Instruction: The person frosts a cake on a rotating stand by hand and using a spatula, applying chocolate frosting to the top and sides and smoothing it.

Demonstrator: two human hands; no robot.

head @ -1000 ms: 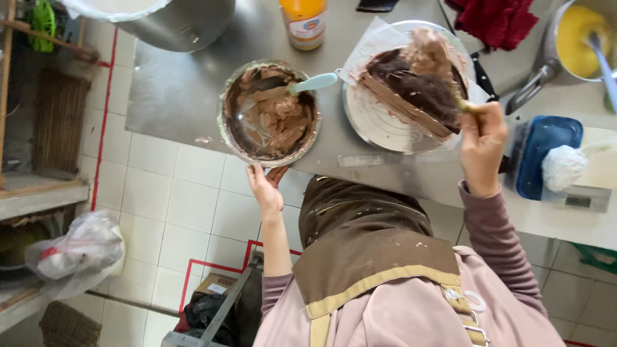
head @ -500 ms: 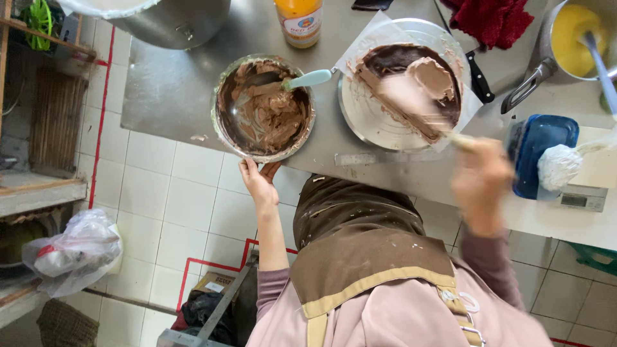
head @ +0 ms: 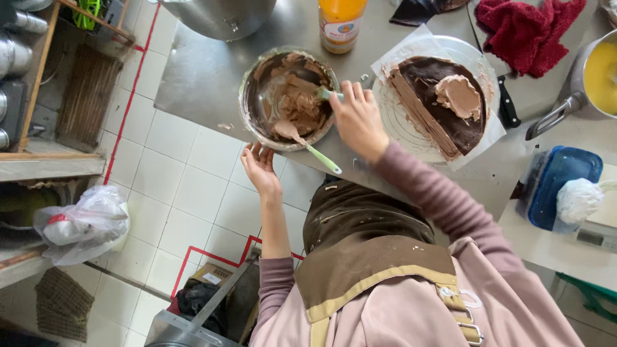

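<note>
Now grips, with the right hand (head: 357, 119), the teal handle of a spatula (head: 328, 95) over the right rim of the glass bowl (head: 252, 80), fingers curled shut around it. Reaches in from the lower right, sleeve crossing the edge of the steel table (head: 199, 77). Keeps the hand just above the brown chocolate cream (head: 292, 103) that fills the bowl, upper middle of the frame.

Holds the left hand (head: 260, 170) open and holding nothing, fingers spread, fingertips up against the lower edge of the bowl where it meets the table's edge; cannot tell whether touching glass or table. Places the bowl thus between both hands: left hand just below it, right hand at its right side.

Shows a second tool (head: 321, 157) with a pale green handle lying in the bowl, blade in the cream, handle slanting out over the lower rim toward the lower right, between the two hands and gripped by neither.

Sets the chocolate cake (head: 424, 106), cut straight along its left side and topped with a lighter dab of cream, on a round stand (head: 395, 132) just right of the right hand. Leaves an orange bottle (head: 340, 22) above the bowl, a red cloth (head: 533, 29) in the upper right corner, a black-handled knife (head: 508, 106) beside the stand, and a blue container (head: 559, 183) at the right edge.
</note>
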